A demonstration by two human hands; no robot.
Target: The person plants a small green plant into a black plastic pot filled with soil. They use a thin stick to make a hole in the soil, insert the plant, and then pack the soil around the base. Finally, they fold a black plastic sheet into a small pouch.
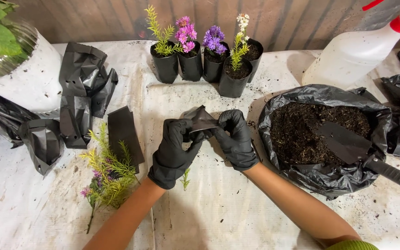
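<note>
Both my hands wear black gloves and together pinch a small, flat black plastic grow bag point(201, 119) above the middle of the white table cover point(218, 203). My left hand point(174, 148) grips its lower left edge; my right hand point(236, 139) grips its right edge. A small green sprig point(185, 178) lies on the cover just under my left wrist. Further back, a row of filled black grow bags point(209, 67) holds green, pink, purple and cream flowers.
At right, a black bag of dark soil point(320, 134) holds a black trowel point(348, 143). A white spray bottle point(362, 51) lies behind it. Loose flower stems point(105, 173) and empty black bags point(77, 92) lie at left, beside a white pot point(24, 78).
</note>
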